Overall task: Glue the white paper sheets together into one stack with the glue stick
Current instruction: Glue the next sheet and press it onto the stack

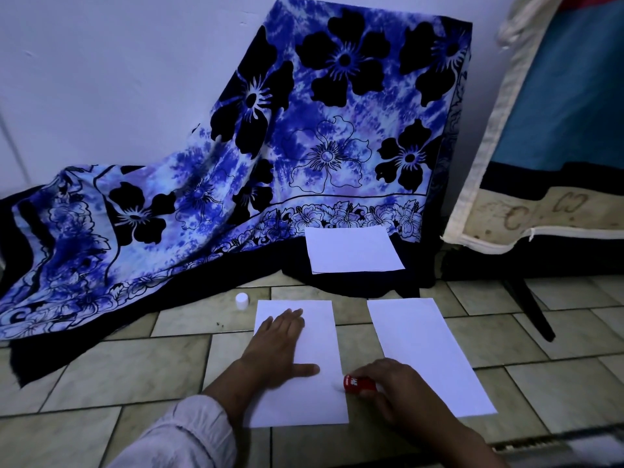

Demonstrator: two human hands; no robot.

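Looks like we're mid-gluing: left hand [280, 346] lies flat, pinning the near sheet [304, 396], right hand [388, 386] grips the red glue stick [359, 383] at its right edge; next it probably needs the sheet beside [429, 352] laid squarely on top.

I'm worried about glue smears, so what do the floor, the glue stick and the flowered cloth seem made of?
The floor looks like ceramic tile, faintly glossy: mottled squares with dark grout lines. The glue stick seems smooth red plastic with white print. The flowered cloth is thin matte fabric: it drapes in soft folds.
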